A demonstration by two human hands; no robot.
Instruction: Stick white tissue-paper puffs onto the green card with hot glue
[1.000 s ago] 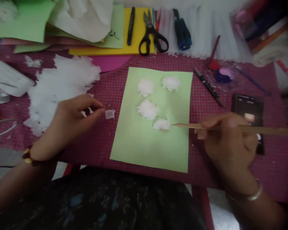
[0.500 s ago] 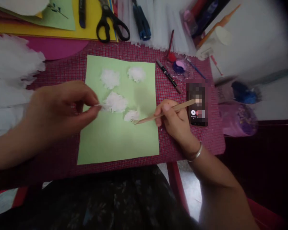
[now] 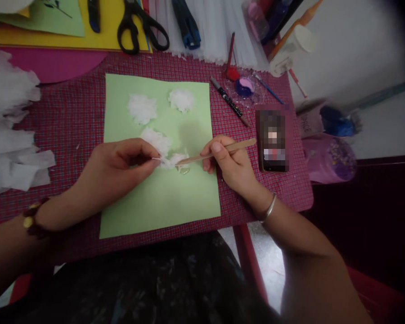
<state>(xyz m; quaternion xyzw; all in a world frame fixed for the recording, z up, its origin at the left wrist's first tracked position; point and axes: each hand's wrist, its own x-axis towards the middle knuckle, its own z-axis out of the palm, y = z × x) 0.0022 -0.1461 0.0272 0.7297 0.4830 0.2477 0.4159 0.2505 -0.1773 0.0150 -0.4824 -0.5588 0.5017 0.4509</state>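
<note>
A light green sheet of paper [image 3: 162, 198] lies on the checked tablecloth, with several fluffy white paper tufts [image 3: 142, 108] on it. My left hand [image 3: 126, 166] pinches a small piece of white tissue paper [image 3: 162, 161] at the lowest tuft [image 3: 178, 158]. My right hand [image 3: 227, 159] holds a flat wooden stick [image 3: 234, 146] like a pen. The stick's tip touches that same tuft or the piece of tissue; I cannot tell which. Below the tip shows a small shiny wet patch [image 3: 184, 171], perhaps glue. Part of the middle tuft [image 3: 157, 139] is hidden behind my left fingers.
White tissue strips [image 3: 16, 166] lie at the left. Along the back are black-handled scissors [image 3: 130, 33], a blue-black tool [image 3: 189, 33] and coloured sheets [image 3: 64, 42]. A marker [image 3: 230, 101], a paint dish [image 3: 245, 92] and a phone [image 3: 273, 159] lie at the right.
My left hand has moved right, bringing the tissue piece to the lowest tuft and the stick's tip. The stick's tip has stayed by that tuft. The whole view has shifted slightly.
</note>
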